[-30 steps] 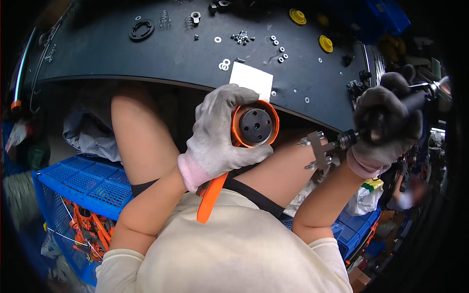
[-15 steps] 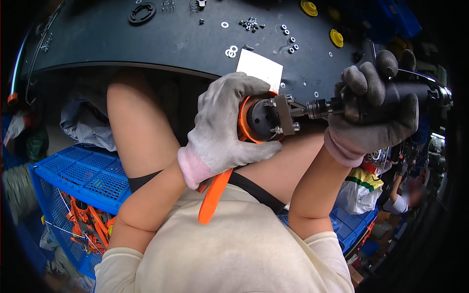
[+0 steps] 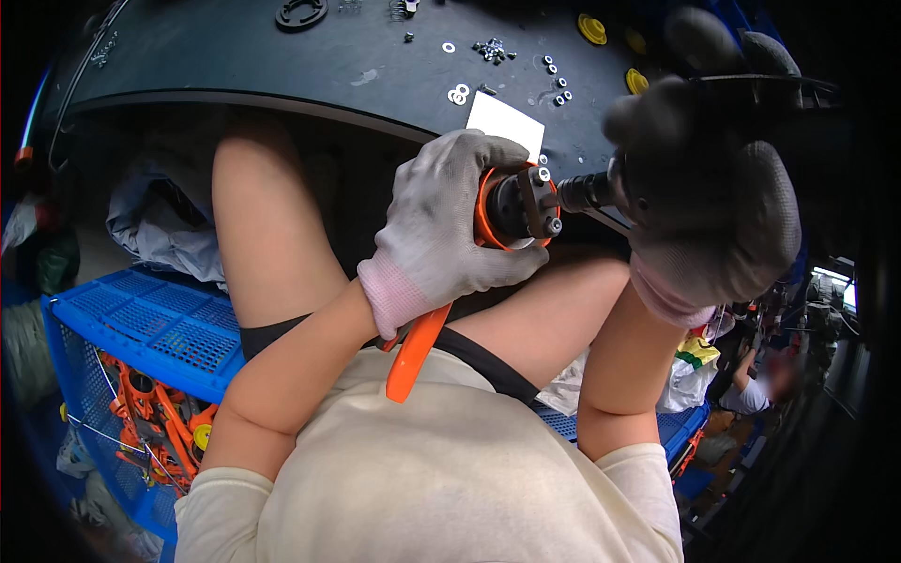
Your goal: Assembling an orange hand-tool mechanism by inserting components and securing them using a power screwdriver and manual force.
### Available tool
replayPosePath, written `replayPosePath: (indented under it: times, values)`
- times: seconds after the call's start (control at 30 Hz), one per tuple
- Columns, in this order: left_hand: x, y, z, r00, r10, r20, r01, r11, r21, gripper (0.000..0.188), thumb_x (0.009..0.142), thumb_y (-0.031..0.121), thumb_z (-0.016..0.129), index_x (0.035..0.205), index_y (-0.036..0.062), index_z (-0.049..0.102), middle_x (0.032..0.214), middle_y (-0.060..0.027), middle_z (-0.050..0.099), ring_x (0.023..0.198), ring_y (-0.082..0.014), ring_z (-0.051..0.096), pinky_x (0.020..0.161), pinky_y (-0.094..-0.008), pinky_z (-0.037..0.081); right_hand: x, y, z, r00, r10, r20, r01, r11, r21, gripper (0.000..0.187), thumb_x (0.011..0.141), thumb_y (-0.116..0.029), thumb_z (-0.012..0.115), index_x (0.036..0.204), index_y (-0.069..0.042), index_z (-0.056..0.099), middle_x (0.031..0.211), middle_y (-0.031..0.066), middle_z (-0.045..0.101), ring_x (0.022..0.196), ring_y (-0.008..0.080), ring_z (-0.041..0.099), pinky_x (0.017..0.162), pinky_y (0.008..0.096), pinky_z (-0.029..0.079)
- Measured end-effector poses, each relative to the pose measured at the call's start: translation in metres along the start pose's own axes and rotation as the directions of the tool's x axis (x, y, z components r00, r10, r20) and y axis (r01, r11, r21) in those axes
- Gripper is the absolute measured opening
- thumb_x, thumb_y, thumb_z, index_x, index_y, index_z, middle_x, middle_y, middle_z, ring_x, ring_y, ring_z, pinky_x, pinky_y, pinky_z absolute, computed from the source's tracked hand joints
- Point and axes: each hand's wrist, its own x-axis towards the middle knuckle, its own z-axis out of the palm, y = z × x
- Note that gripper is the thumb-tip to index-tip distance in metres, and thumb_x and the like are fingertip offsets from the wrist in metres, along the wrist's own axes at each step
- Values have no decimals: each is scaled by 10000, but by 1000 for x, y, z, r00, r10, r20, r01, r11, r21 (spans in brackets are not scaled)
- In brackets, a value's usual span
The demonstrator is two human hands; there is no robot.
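Note:
My left hand (image 3: pixel 436 216), in a grey glove with a pink cuff, is closed around the orange housing of a tool-like part whose long orange handle (image 3: pixel 419 355) points back toward my shirt. Inside the orange ring sits a black round core (image 3: pixel 508 208). Across it lies a metal bracket (image 3: pixel 535 203) with a bolt at each end. My right hand (image 3: pixel 718 202), gloved too and partly blurred, grips a dark power screwdriver. Its chuck (image 3: pixel 587 191) points left at the bracket. The fingers hide much of the driver's body, and whether its tip touches the bracket I cannot tell.
On the dark table (image 3: pixel 282 66) lie several washers (image 3: pixel 459 94), a pile of small screws (image 3: pixel 491 50), a black ring (image 3: pixel 301 13) and yellow caps (image 3: pixel 591 29). A white card (image 3: pixel 507 122) rests at the edge. Blue crates (image 3: pixel 150 324) flank my legs; the left one holds orange parts.
My right hand and the driver have come up closer to the camera. The orange part has turned in my left hand and shifted slightly right, so the bracket shows at a different angle.

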Motion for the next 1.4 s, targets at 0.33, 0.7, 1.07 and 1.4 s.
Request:
replayPosePath:
  times: [0.33, 0.7, 1.07, 1.4]
  values:
    - [1, 1, 5, 998, 42, -38, -42, 999, 8, 671, 547, 250, 819, 1133, 99, 529, 1085, -91, 574, 1048, -296, 529, 962, -401, 418, 20, 15, 8, 972, -214, 94, 220, 974, -55, 528, 929, -229, 427, 1397, -14, 311, 1022, 154, 499, 664, 178, 485, 569, 331, 454]
    - [1, 3, 2, 1000, 22, -19, -22, 1000, 2, 623, 586, 335, 805, 1093, 88, 540, 1058, -119, 586, 1063, -324, 545, 946, -434, 407, 6, 26, 41, 885, -316, -341, -39, 682, -731, 489, 917, -226, 422, 1358, -28, 350, 911, 141, 529, 587, 166, 492, 548, 326, 440]
    - [11, 8, -4, 999, 14, 44, -17, 997, 70, 644, 577, 258, 801, 1115, 36, 525, 1059, -139, 577, 1032, -300, 549, 935, -388, 435, 11, 26, 20, 928, -208, -307, 172, 975, -142, 417, 944, -224, 450, 1328, -65, 418, 864, 82, 518, 613, 154, 503, 550, 297, 436]
    - [-10, 3, 11, 987, 85, -133, -68, 990, 126, 672, 654, 350, 795, 1174, 35, 509, 1212, -189, 522, 1196, -379, 459, 1045, -459, 327, -41, 2, -29, 708, -344, -617, -470, 423, -775, 367, 808, -103, 749, 1118, -45, 562, 893, 46, 623, 755, 116, 570, 651, 268, 485]
